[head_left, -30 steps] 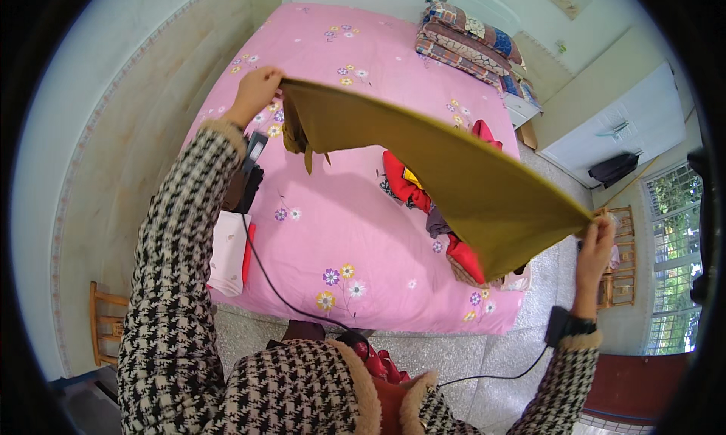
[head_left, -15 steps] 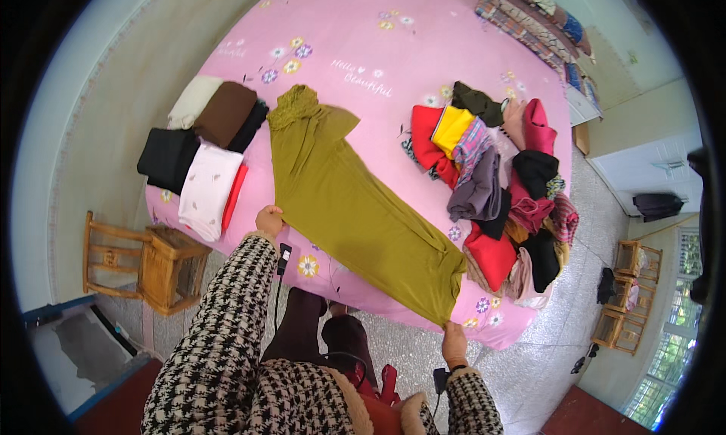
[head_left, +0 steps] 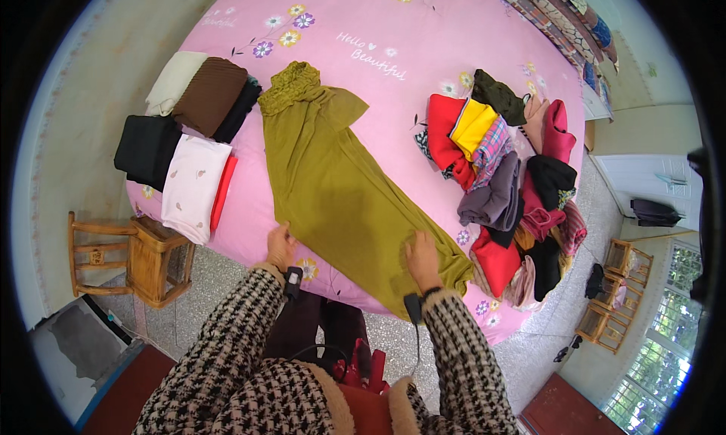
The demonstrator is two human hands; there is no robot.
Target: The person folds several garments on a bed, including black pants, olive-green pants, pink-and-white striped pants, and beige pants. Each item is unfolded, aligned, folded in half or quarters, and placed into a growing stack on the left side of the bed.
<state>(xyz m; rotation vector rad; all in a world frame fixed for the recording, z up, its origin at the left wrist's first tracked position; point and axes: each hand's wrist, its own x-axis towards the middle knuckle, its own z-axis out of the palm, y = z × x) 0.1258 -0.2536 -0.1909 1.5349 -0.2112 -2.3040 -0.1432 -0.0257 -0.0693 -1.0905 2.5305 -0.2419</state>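
One olive garment [head_left: 336, 185] lies on pink bedding [head_left: 469, 26] beneath right-hand fingers [head_left: 418, 242]

Room w/ pink bed [head_left: 454, 26], speckled floor [head_left: 529, 355], pale wall [head_left: 87, 147]
Wooden chair [head_left: 151, 253] L, bright barred window [head_left: 658, 344] R, prob. white door [head_left: 650, 179]

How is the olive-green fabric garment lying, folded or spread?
Spread lengthwise: garment extends across the pink floral bedsheet. Cannot tell whether doubled.

Olive-green long garment [head_left: 333, 181]: spread flat on pink bed [head_left: 318, 15], gathered collar [head_left: 291, 88] at 11 o'clock, hem [head_left: 457, 276] at 5. One short sleeve [head_left: 344, 106] shows near 12. Body mostly smooth, wrinkles toward the 5 o'clock end.
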